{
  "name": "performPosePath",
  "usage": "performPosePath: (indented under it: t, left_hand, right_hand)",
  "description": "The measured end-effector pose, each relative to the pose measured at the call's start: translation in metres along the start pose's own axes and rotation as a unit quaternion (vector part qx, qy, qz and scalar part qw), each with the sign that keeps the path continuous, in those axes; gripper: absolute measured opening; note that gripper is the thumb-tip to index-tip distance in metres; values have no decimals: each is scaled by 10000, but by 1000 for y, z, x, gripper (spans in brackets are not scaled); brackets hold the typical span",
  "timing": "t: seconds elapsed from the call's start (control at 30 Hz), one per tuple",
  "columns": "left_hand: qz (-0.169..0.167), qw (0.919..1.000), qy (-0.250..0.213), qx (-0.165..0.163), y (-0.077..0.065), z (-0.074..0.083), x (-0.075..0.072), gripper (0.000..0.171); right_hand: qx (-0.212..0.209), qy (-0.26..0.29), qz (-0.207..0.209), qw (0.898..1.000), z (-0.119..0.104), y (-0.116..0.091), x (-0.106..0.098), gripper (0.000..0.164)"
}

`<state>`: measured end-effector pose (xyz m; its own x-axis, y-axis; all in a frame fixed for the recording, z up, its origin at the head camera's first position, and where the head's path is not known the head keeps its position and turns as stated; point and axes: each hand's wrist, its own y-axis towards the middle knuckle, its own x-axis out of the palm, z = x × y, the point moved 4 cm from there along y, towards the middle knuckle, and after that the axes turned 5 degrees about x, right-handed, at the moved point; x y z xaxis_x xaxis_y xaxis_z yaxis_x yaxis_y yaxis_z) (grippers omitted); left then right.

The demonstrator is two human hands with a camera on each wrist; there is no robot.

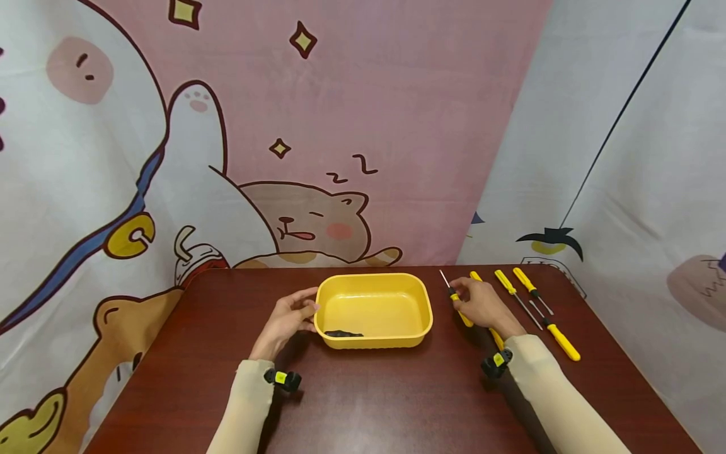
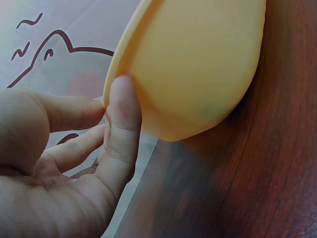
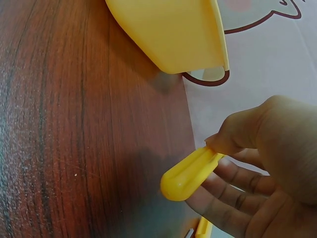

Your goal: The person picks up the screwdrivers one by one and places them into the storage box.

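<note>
Head: gap between tray [image 1: 380, 309] and screwdriver [image 1: 464, 318]

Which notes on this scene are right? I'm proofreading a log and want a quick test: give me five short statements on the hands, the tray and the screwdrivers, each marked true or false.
1. The left hand holds the tray at its edge. True.
2. The right hand holds a spoon. False: it holds a screwdriver by the yellow handle.
3. A dark thing lies inside the tray. True, though what it is cannot be told.
4. The tray is blue. False: it is yellow.
5. Three other screwdrivers lie to the right of the right hand in the head view. True.
</note>
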<state>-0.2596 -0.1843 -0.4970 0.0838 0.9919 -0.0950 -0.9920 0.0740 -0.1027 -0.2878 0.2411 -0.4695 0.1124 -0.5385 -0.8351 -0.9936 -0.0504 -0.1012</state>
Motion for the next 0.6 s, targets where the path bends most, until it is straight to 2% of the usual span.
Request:
performPosePath:
  t: [0.37, 0.6]
  left_hand:
    - [16, 10000, 29, 1, 0, 1, 1, 46]
    - [43, 10000, 7, -42, -1, 1, 1, 46]
  right_hand:
    - [-361, 97, 254, 9990, -8, -4, -6, 45]
    - [-376, 115, 309, 9988, -13, -5, -7, 45]
